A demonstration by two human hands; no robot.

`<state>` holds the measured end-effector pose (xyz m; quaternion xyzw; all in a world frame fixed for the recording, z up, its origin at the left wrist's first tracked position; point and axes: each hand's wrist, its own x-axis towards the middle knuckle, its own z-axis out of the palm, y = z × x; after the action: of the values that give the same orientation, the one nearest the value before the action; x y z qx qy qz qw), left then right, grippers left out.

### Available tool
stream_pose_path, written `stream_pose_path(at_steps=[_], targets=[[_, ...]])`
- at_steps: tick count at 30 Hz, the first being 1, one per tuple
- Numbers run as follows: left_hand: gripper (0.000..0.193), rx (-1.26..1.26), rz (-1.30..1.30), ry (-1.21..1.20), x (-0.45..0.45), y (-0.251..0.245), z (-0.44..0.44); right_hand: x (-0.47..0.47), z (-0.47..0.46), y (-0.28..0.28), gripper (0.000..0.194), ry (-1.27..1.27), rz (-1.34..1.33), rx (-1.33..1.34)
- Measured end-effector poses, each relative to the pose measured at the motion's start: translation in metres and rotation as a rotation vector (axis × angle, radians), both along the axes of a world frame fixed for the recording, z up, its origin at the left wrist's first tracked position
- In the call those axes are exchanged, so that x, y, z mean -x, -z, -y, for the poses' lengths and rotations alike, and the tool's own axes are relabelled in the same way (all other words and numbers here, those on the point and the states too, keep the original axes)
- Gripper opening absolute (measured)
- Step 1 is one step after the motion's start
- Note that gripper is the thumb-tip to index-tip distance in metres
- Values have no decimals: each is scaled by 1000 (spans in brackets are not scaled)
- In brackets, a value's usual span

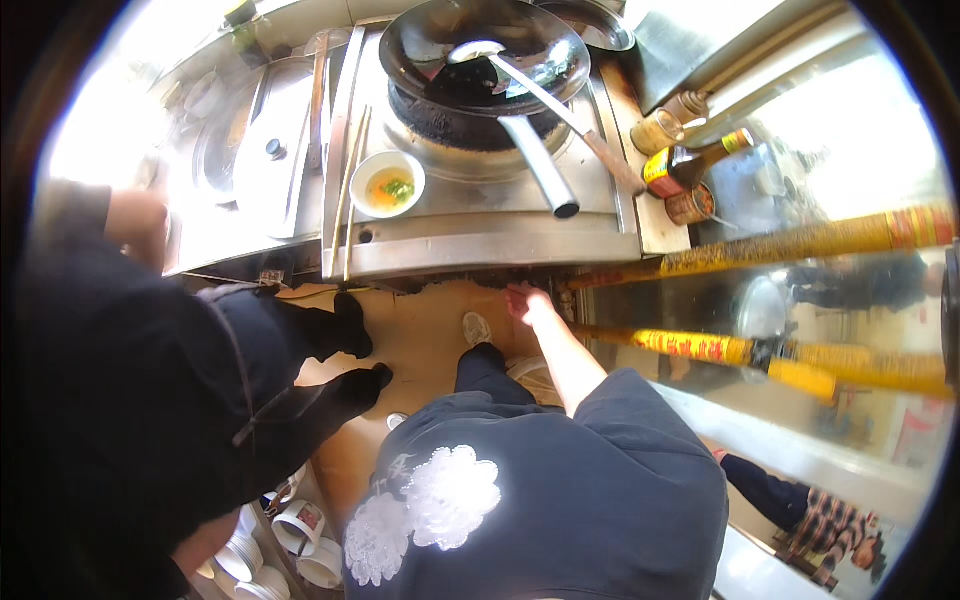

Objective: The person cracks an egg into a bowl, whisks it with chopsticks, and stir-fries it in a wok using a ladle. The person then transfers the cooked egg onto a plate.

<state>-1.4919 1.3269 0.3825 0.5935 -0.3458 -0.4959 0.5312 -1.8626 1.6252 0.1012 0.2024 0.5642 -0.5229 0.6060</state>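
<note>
My right hand (529, 302) reaches down to just below the front edge of the steel stove (480, 251). Its fingertips lie close to the dark underside, and whether they grip anything there is not clear. My left hand is out of view. Above it on the stove, a black wok (420, 52) sits on the burner ring (442, 120), its metal handle (540, 169) pointing towards me. A ladle (525, 82) with a wooden grip rests across the wok. A white bowl (364, 199) holds yellowish liquid with chopped greens, beside a pair of long chopsticks (349, 195).
A co-worker in dark clothes (150, 375) stands close at left, a hand (139, 221) by the counter. Yellow gas pipes (750, 244) run along the right. A sauce bottle (679, 169) and seasoning jars (656, 133) line the ledge. White bowls and mugs (298, 525) fill a low shelf.
</note>
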Motion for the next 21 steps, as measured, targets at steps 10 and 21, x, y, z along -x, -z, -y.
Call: stream_pose_path(at_steps=[10,21], targets=[[25,-63,217,57,-23,-15,-355,39,11,108,20,195,488,607],[42,-440,-238,994,281,-78,-145,10,38,26,29,300,330,515]])
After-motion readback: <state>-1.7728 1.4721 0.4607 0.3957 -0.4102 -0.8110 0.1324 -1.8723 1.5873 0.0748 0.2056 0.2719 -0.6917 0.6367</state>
